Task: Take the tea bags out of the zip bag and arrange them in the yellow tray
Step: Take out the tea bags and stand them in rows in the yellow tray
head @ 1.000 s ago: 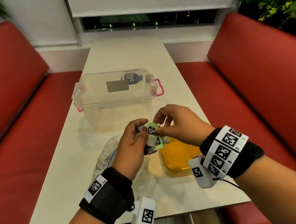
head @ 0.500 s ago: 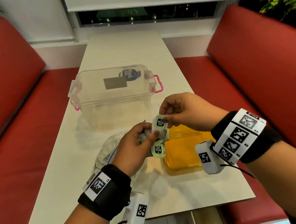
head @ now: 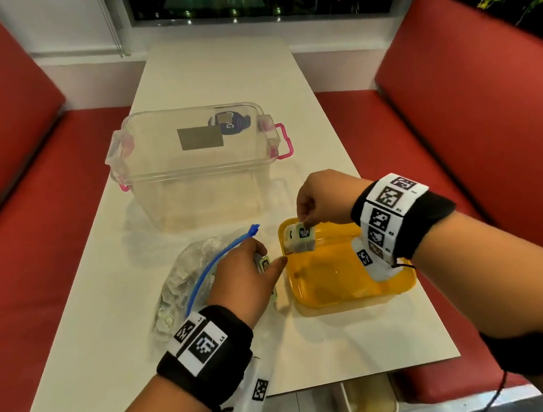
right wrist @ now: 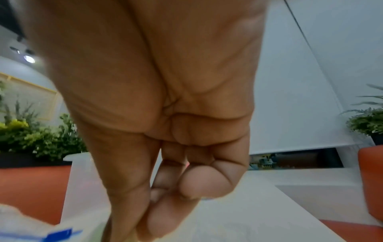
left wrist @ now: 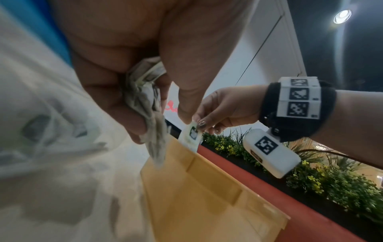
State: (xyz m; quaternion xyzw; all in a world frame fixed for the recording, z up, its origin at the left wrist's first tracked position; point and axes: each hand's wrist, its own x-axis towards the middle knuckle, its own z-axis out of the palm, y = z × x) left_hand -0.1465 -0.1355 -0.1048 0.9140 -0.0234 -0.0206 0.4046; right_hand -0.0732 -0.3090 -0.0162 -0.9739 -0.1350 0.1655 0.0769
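My right hand (head: 309,216) pinches a pale green tea bag (head: 302,238) by its top and dangles it over the far left corner of the yellow tray (head: 349,285). In the left wrist view that tea bag (left wrist: 190,135) hangs at the tray's (left wrist: 207,196) far edge. My left hand (head: 254,270) sits just left of the tray and grips a bunch of tea bags (left wrist: 145,101), with one label (head: 265,263) showing by the thumb. The clear zip bag (head: 183,283) with a blue seal lies under and left of that hand. The right wrist view shows only curled fingers (right wrist: 186,188).
A clear plastic box (head: 196,167) with pink latches stands on the white table (head: 107,331) behind the tray and zip bag. Red benches (head: 496,141) flank the table on both sides. Plants sit behind the right bench.
My right hand has pulled one tea bag away from the bunch and carried it right, over the tray's far left corner. The left hand has dropped lower beside the zip bag.
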